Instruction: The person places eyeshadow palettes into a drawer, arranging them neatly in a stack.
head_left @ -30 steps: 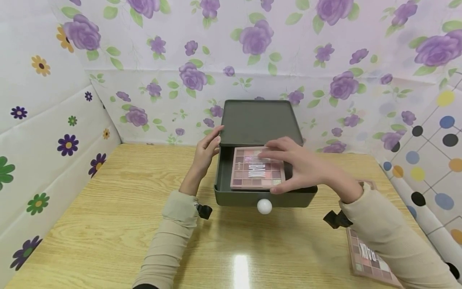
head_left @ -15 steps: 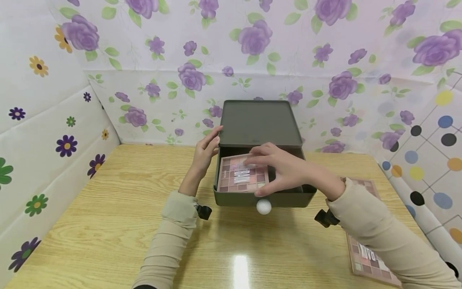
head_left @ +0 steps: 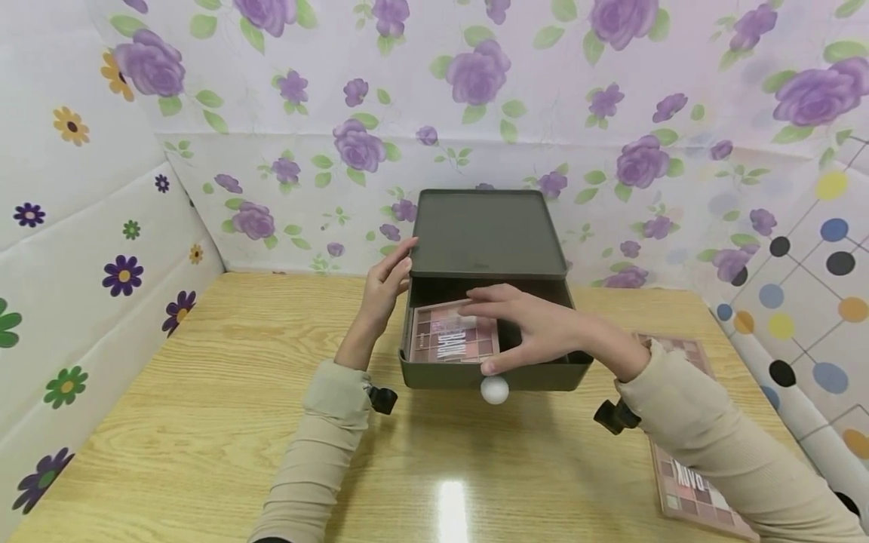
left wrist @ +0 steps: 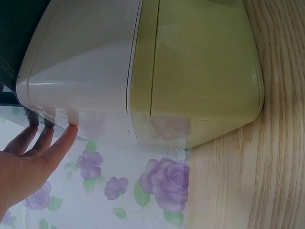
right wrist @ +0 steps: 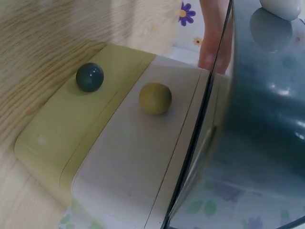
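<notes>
A pink eyeshadow palette [head_left: 434, 343] lies at the left inside the pulled-out dark green drawer [head_left: 441, 375], partly under my right hand [head_left: 543, 324]. That hand seems to hold it: its fingers lie at the palette's upper edge, its thumb low by the drawer's front rim. The drawer's front hides part of the grip. My left hand [head_left: 382, 292] touches the left side of the drawer unit [head_left: 489, 234]; in the left wrist view its straight fingertips [left wrist: 71, 131] meet the shiny side wall. The right wrist view does not show my right hand.
More pink palette [head_left: 686, 490] lies on the table at the right, partly under the right sleeve. Below the dark drawer are a white drawer [right wrist: 128, 157] and a yellow-green drawer [right wrist: 52, 138], both closed. A white knob [head_left: 494, 390] sticks out in front. Flowered cloth stands behind.
My right hand has carried the palette left and then down into the drawer, where it sits lower against the front. The left hand has stayed on the unit's side.
</notes>
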A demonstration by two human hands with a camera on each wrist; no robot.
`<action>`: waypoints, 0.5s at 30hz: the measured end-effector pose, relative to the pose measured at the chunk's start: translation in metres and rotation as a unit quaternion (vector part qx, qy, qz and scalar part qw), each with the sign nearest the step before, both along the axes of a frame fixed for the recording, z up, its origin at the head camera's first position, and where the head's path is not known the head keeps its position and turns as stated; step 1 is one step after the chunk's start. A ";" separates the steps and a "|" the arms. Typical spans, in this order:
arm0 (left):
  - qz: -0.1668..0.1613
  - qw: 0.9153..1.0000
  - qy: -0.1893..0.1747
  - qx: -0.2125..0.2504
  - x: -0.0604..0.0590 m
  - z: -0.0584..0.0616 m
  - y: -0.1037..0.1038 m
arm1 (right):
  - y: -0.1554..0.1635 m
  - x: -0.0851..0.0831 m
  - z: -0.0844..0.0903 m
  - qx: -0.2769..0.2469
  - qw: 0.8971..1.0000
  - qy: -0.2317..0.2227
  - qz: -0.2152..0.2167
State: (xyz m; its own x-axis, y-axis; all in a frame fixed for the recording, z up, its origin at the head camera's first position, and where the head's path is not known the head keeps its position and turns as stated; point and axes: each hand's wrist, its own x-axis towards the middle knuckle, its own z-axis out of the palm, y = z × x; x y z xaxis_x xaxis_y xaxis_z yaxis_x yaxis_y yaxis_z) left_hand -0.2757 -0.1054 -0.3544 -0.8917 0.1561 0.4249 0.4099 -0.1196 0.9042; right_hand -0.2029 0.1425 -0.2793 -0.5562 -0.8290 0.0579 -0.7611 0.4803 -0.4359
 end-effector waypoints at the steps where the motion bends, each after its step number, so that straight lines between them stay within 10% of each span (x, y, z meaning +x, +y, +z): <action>1: 0.001 1.000 -0.001 0.000 0.000 0.000 0.000 | 0.000 0.000 -0.001 0.003 1.000 -0.007 0.004; 15: 0.002 1.000 -0.004 0.006 -0.001 -0.001 0.001 | 0.026 0.013 0.006 -0.060 0.998 0.006 0.035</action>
State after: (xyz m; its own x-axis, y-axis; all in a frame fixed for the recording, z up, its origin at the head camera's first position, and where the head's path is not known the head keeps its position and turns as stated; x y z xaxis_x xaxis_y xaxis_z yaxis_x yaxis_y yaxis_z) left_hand -0.2764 -0.1047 -0.3553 -0.8955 0.1467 0.4202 0.4038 -0.1294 0.9057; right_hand -0.1898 0.1685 -0.2738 -0.4961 -0.8525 0.1647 -0.7966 0.3713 -0.4771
